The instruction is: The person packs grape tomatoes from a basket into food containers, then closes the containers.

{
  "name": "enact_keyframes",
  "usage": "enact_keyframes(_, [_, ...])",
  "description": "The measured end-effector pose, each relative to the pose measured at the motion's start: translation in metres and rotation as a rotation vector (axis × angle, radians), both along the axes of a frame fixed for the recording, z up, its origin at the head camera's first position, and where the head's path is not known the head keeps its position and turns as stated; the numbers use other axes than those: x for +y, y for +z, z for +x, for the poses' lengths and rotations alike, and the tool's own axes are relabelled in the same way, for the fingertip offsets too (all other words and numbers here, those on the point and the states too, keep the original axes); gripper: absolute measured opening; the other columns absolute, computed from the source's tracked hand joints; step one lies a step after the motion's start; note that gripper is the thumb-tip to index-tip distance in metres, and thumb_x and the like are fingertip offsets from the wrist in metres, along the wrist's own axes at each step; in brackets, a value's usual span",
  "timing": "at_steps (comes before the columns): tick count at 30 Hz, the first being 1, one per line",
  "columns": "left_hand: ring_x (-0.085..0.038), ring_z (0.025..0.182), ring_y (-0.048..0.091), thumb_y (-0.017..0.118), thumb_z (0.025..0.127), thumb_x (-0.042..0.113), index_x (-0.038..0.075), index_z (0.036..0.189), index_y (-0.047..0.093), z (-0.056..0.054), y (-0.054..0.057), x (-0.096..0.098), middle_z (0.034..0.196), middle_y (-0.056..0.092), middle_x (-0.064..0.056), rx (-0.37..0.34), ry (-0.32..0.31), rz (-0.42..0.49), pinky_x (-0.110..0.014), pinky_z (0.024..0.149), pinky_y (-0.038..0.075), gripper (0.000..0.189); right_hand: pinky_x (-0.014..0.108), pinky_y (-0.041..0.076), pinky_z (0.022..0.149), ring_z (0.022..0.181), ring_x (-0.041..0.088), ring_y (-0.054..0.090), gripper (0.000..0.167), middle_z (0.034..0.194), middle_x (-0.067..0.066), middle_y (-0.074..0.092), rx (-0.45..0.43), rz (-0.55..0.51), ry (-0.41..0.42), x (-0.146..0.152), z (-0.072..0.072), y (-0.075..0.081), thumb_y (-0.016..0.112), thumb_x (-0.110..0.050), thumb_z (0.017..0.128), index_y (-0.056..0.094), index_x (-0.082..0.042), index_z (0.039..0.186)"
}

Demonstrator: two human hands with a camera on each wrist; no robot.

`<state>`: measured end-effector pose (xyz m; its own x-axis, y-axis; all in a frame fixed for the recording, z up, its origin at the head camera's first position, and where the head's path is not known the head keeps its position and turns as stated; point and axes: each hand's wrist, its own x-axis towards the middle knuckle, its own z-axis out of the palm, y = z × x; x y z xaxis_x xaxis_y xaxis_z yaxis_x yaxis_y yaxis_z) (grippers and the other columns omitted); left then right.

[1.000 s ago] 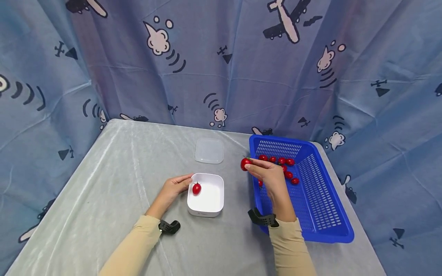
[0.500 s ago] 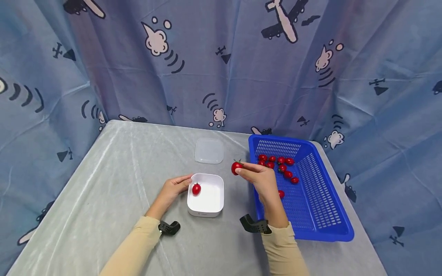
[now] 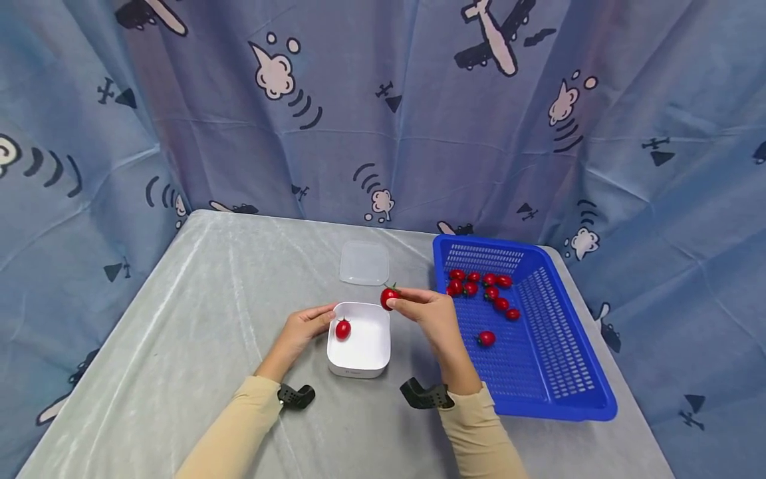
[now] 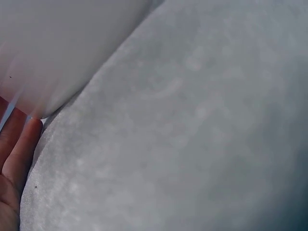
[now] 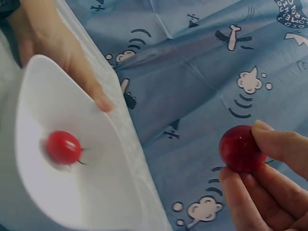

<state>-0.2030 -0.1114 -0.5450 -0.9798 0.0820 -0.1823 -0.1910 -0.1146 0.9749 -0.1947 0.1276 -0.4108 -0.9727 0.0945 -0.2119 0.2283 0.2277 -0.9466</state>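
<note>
In the head view, my right hand (image 3: 433, 319) pinches a red cherry tomato (image 3: 389, 297) with a green stem between thumb and fingertips. It hangs at the right far corner of a white square box (image 3: 374, 332). The right wrist view also shows this held tomato (image 5: 243, 148). Another cherry tomato (image 3: 343, 329) lies inside the box, towards its left side. My left hand (image 3: 302, 330) rests against the box's left far corner, fingers fairly straight. Seen from the left wrist, its fingers (image 4: 24, 149) touch the box's outer wall (image 4: 62, 43).
A blue perforated basket (image 3: 520, 372) stands to the right with several cherry tomatoes (image 3: 491, 293) at its far end and a lone tomato (image 3: 487, 338) nearer. Behind the box lies a translucent lid (image 3: 364, 263). A patterned curtain (image 3: 335, 166) hangs behind the table (image 3: 197, 332).
My right hand has carried the held tomato left from the basket's edge to the white box. The left hand and the box have stayed in place.
</note>
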Motion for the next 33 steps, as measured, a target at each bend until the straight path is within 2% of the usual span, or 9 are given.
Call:
enact_keyframes(5, [0.002, 0.093, 0.067, 0.068, 0.094, 0.015, -0.006, 0.129, 0.062, -0.001, 0.001, 0.001, 0.128, 0.067, -0.016, 0.004, 0.013, -0.004, -0.017, 0.085, 0.057, 0.041, 0.038, 0.059, 0.09, 0.089, 0.018, 0.074, 0.033, 0.109, 0.019, 0.074, -0.02, -0.043, 0.01, -0.012, 0.002, -0.015, 0.083, -0.014, 0.081, 0.075, 0.001, 0.11])
enact_keyframes(16, [0.001, 0.094, 0.067, 0.07, 0.093, 0.015, -0.005, 0.128, 0.064, 0.0, -0.002, 0.002, 0.129, 0.066, -0.019, -0.007, 0.012, -0.006, -0.018, 0.087, 0.057, 0.041, 0.034, 0.063, 0.08, 0.084, 0.017, 0.073, 0.031, 0.103, 0.022, 0.075, 0.033, -0.035, 0.013, -0.032, 0.01, -0.039, 0.083, -0.01, 0.079, 0.075, 0.006, 0.105])
enact_keyframes(23, [0.001, 0.093, 0.068, 0.07, 0.094, 0.019, -0.003, 0.128, 0.064, 0.003, 0.002, -0.003, 0.128, 0.067, -0.018, -0.014, 0.026, -0.03, -0.019, 0.087, 0.057, 0.041, 0.029, 0.062, 0.079, 0.081, 0.015, 0.073, 0.031, 0.098, 0.019, 0.076, 0.009, -0.101, 0.107, -0.051, 0.005, -0.047, 0.081, -0.006, 0.079, 0.073, 0.01, 0.104])
enact_keyframes(26, [0.002, 0.094, 0.068, 0.07, 0.094, 0.02, -0.003, 0.128, 0.064, 0.001, 0.001, -0.004, 0.128, 0.067, -0.017, -0.015, 0.016, -0.025, -0.019, 0.088, 0.057, 0.042, 0.029, 0.062, 0.08, 0.082, 0.016, 0.073, 0.029, 0.098, 0.024, 0.075, 0.004, -0.112, 0.131, -0.055, 0.002, -0.052, 0.08, -0.002, 0.079, 0.072, 0.013, 0.102])
enact_keyframes(33, [0.002, 0.095, 0.067, 0.07, 0.094, 0.021, -0.003, 0.128, 0.064, 0.001, 0.003, 0.0, 0.127, 0.068, -0.014, -0.018, 0.006, -0.026, -0.018, 0.088, 0.056, 0.042, 0.022, 0.057, 0.074, 0.084, 0.017, 0.072, 0.028, 0.091, 0.019, 0.077, 0.043, 0.096, 0.118, -0.056, 0.001, -0.059, 0.085, -0.012, 0.075, 0.077, 0.004, 0.096])
